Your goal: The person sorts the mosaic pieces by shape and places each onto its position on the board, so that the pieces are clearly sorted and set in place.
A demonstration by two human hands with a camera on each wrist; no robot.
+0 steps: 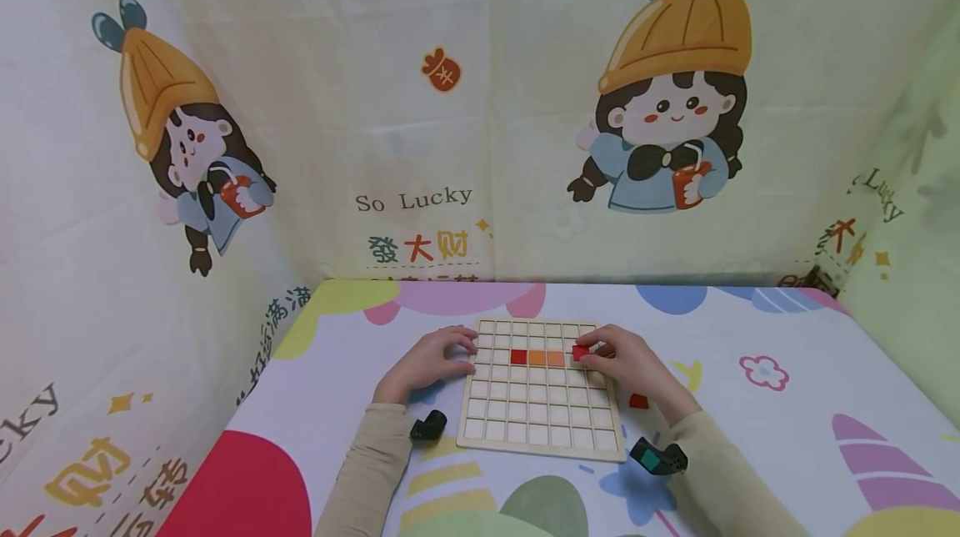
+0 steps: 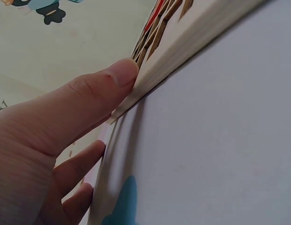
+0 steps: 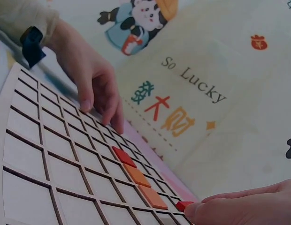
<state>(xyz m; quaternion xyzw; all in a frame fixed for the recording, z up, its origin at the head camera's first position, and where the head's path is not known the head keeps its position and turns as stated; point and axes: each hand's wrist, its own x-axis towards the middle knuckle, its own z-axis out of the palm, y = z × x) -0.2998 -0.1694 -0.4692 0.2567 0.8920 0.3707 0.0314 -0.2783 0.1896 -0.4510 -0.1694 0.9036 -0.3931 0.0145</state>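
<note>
A light wooden grid board (image 1: 540,452) lies on the table in the head view. In one of its upper rows sit a red tile (image 1: 518,357) and, to its right, two orange tiles (image 1: 537,358), (image 1: 555,358). My right hand (image 1: 626,363) pinches another red tile (image 1: 580,352) between thumb and fingers, over the right part of that same row. At the board's left edge is my left hand (image 1: 431,360); its thumb (image 2: 123,72) touches the edge in the left wrist view, while lower fingers rest by the tabletop. The right wrist view shows the pinched tile partly covered by the thumb.
A loose red piece (image 1: 638,401) lies on the table just right of the board. Black wrist cameras (image 1: 428,426), (image 1: 658,457) sit at both cuffs. A printed cloth (image 1: 525,145) hangs behind the colourful tabletop (image 1: 735,437).
</note>
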